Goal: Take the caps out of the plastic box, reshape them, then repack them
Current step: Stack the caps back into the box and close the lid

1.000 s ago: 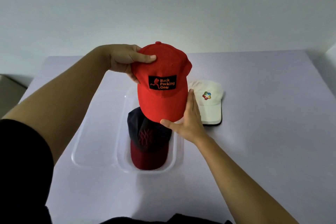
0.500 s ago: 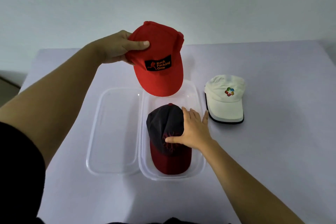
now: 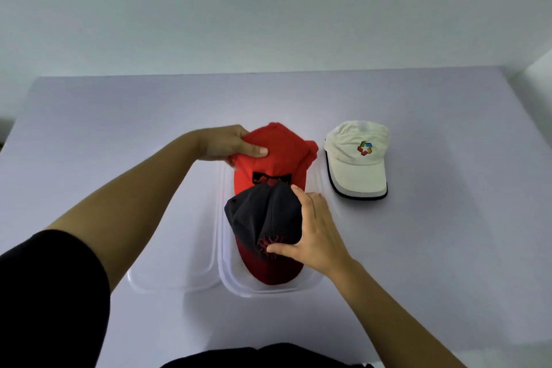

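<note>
You face plain pale wall [image 3: 268, 9]; lavender table [image 3: 448, 233] fills view (soft, even light); dark strip [image 3: 5, 128] far left, possibly floor.

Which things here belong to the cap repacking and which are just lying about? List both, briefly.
Job: red cap, gripped by the left hand; dark cap with red brim, held by the right hand in the clear plastic box; white cap beside the box; box lid.
Just there: table; wall.
</note>
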